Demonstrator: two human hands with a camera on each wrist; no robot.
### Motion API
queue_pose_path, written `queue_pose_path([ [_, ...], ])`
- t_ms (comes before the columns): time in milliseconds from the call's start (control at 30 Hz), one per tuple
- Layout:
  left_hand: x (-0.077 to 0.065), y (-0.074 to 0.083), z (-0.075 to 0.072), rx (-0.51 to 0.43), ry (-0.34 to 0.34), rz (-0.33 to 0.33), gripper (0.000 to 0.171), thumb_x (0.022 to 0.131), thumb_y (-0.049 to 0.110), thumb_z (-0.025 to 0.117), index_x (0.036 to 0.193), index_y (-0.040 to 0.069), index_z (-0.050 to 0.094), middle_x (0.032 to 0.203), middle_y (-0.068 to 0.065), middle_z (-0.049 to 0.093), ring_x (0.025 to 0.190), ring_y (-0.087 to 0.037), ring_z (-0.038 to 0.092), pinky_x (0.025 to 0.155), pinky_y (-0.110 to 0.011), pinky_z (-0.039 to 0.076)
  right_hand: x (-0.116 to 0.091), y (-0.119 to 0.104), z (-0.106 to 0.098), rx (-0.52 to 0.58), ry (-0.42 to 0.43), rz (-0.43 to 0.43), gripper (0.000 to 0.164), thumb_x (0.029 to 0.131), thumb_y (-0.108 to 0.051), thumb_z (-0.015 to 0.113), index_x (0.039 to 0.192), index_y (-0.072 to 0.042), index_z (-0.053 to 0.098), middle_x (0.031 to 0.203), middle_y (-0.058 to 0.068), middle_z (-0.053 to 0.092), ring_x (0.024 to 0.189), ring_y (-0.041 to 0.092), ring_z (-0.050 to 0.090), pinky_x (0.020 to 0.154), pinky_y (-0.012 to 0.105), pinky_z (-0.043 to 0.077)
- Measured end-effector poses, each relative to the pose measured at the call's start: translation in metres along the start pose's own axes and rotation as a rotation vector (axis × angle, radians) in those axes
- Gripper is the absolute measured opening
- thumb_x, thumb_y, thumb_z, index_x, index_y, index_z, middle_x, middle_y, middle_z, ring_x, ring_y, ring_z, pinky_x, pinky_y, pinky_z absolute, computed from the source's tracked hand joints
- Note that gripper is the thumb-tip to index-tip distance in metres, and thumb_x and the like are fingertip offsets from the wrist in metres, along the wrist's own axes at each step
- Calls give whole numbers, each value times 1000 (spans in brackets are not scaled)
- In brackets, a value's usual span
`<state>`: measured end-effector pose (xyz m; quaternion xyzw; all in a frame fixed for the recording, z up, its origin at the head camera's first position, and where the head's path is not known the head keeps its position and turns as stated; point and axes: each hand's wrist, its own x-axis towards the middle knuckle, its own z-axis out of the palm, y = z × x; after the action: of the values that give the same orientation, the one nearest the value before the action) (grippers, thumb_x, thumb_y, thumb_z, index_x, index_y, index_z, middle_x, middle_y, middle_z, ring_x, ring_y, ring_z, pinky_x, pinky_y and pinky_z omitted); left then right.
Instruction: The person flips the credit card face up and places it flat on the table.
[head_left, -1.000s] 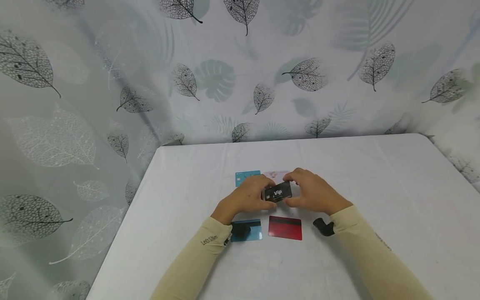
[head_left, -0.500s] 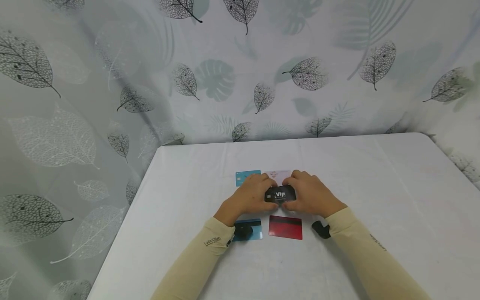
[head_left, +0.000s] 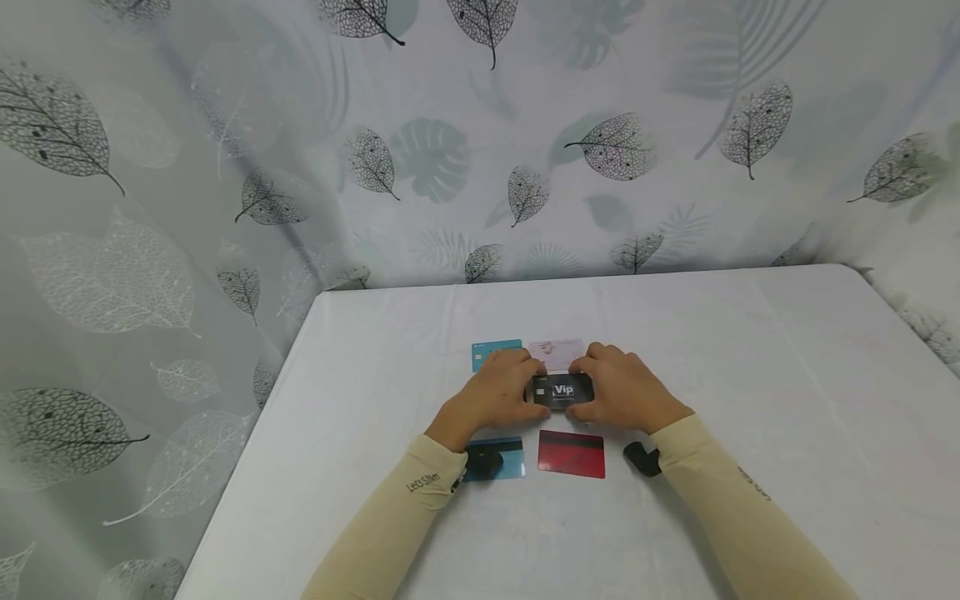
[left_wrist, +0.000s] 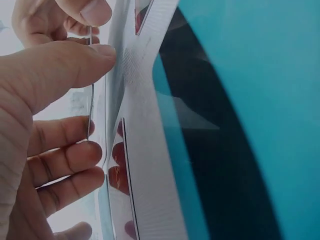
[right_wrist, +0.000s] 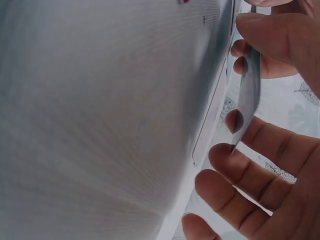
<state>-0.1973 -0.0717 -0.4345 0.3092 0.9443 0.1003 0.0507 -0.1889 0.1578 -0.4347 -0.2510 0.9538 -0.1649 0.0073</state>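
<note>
A black card printed "Vip" (head_left: 563, 390) is held level and upright to me by both hands, near the middle of the table. My left hand (head_left: 497, 388) pinches its left end between thumb and fingertips, and my right hand (head_left: 628, 389) grips the right end the same way. Edge-on in the left wrist view, the card shows as a thin line between the thumb (left_wrist: 75, 65) and fingers. From the right wrist, its glossy underside (right_wrist: 250, 92) reflects the fingertips. Beyond the hands lie a teal card (head_left: 487, 353), partly covered, and a pale pink card (head_left: 556, 353).
Nearer the body, a light blue card with a dark stripe (head_left: 512, 460) lies partly under the left wrist camera (head_left: 483, 463). Beside it is a red card (head_left: 572, 454). All rest on a white-covered table (head_left: 735, 350), with a leaf-print curtain (head_left: 450, 108) behind.
The Vip card has turned from tilted to nearly straight and shifted slightly right. My right hand has come a little nearer the body; the left hand has barely moved.
</note>
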Motion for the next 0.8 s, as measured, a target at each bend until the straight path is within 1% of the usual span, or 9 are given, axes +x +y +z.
queue_pose_path([
  [233,0,-1,0,29,4,-1,54,88,49,79,129,15,68,115,3,63,108,-13,56,113,-42,40,1,-2,-1,0,-34,22,52,78,-38,87,119,-9,74,101,6,61,87,21,56,78,46,52],
  [433,0,-1,0,40,1,-21,56,88,50,78,130,15,67,117,2,62,110,-15,55,115,-42,38,3,-5,-3,-29,-53,37,53,79,-37,87,121,-8,74,102,8,61,86,21,57,77,46,53],
  [700,-1,-2,2,52,16,-32,55,88,52,78,129,17,68,119,1,60,115,-18,54,115,-44,36,4,-7,-3,-51,-73,58,53,80,-35,87,123,-7,73,106,10,63,88,23,57,77,47,53],
  [800,-2,-3,2,47,15,-36,54,88,52,78,128,17,69,118,1,60,114,-18,53,115,-44,36,4,-8,-3,-45,-77,70,55,80,-35,87,125,-7,72,109,11,63,90,24,58,80,49,53],
])
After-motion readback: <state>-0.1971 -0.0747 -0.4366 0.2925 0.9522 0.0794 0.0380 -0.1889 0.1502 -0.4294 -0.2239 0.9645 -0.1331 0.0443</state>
